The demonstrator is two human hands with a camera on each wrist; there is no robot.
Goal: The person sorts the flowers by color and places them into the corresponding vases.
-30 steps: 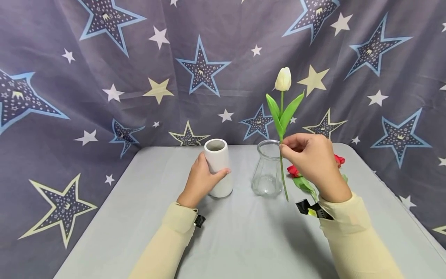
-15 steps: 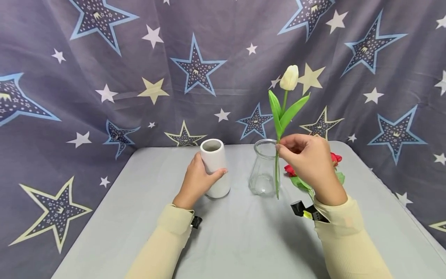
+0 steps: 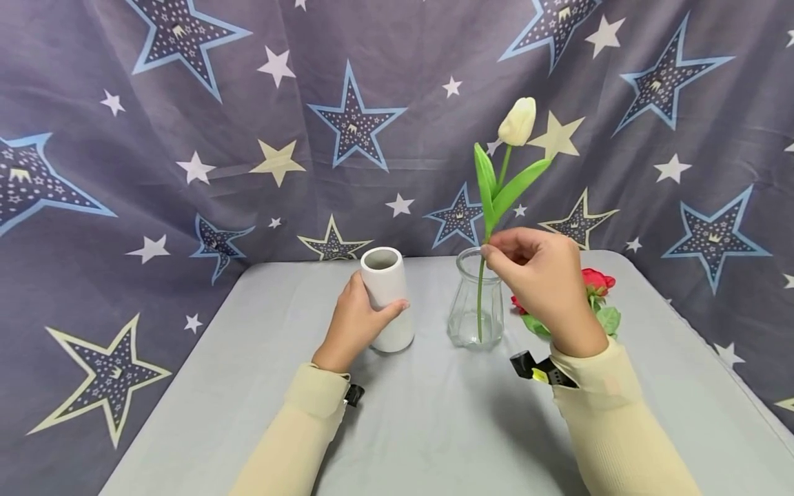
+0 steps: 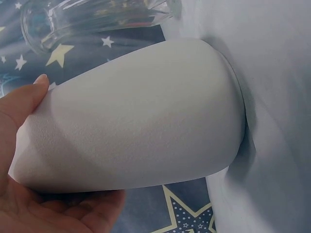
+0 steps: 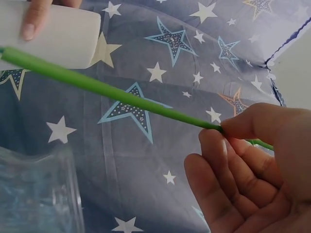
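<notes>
Hands [image 3: 353,320] [image 3: 546,284] grip separately: left clasps a white vase [image 3: 389,284], right pinches a tulip [image 3: 489,212].

We see a plain matte white vase [image 3: 386,288] and a colourless, see-through glass vase [image 3: 464,315]. The tulip [image 3: 517,122] is creamy white, its leaves [image 3: 520,184] bright green and its stem [image 3: 480,303] green. We find red on the roses [image 3: 597,280], pale grey on the tablecloth [image 3: 434,427] and plain cream on the sleeves [image 3: 620,430]. Behind, we note a purplish-grey backdrop [image 3: 384,52] patterned with plain white or yellow stars and dark, speckled ones edged in blue or pale yellow, many bearing small crowns.
</notes>
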